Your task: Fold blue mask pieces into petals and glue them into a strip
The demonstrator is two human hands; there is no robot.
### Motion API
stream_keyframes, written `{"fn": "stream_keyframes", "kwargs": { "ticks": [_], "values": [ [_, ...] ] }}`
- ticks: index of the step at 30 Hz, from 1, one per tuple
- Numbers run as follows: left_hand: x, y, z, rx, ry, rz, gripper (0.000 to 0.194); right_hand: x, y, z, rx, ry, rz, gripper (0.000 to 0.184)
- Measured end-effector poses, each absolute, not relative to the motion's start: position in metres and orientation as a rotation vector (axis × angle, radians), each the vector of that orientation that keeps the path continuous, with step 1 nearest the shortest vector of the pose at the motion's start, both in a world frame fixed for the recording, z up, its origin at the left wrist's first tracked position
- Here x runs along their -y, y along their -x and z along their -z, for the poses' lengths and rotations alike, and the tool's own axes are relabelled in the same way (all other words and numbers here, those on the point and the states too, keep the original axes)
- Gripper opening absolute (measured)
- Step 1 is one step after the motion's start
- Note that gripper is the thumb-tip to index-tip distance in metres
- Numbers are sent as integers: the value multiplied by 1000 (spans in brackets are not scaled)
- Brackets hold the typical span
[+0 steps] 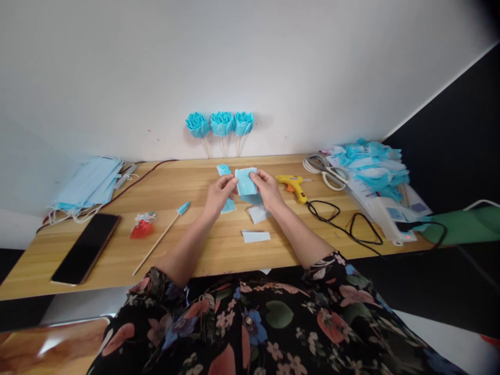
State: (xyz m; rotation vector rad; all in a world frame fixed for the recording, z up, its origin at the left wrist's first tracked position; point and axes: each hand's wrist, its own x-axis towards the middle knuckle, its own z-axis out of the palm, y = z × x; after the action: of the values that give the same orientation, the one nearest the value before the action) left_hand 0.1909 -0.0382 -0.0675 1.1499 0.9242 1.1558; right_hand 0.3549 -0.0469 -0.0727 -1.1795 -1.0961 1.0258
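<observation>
Between my two hands is a small blue piece of mask fabric (247,182), held up above the table. My left hand (219,195) pinches its left edge with thumb and fingers. At its right edge, my right hand (267,188) has the thumb pressed on the front. Beneath and around the hands lie cut fabric pieces, among them a white strip (255,236) and a pale piece (258,213). A wooden stick with a blue fabric tip (183,208) rests left of my left forearm. Right of my right hand lies a yellow glue gun (292,186).
Three blue fabric flowers (222,124) on sticks lean against the wall. Face masks (88,182), a phone (86,250) and a red packet (142,227) lie left. Scissors (332,174), a pile of blue fabric (369,164) and a power strip (392,221) are right, with the glue gun's black cord.
</observation>
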Motion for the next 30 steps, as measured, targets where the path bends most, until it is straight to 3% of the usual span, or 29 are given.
{"fn": "stream_keyframes", "kwargs": {
  "ticks": [11, 21, 30],
  "values": [
    [35, -185, 69, -880, -1163, -1078, 37, 47, -363, 72, 1333, 1219, -779, 39],
    [34, -186, 70, -808, -901, -1005, 44, 49, -361, 68, 1390, 1257, -708, 39],
    [34, -190, 72, -773, -803, -992, 34, 49, -362, 69, 1435, 1248, -691, 41]
  ]
}}
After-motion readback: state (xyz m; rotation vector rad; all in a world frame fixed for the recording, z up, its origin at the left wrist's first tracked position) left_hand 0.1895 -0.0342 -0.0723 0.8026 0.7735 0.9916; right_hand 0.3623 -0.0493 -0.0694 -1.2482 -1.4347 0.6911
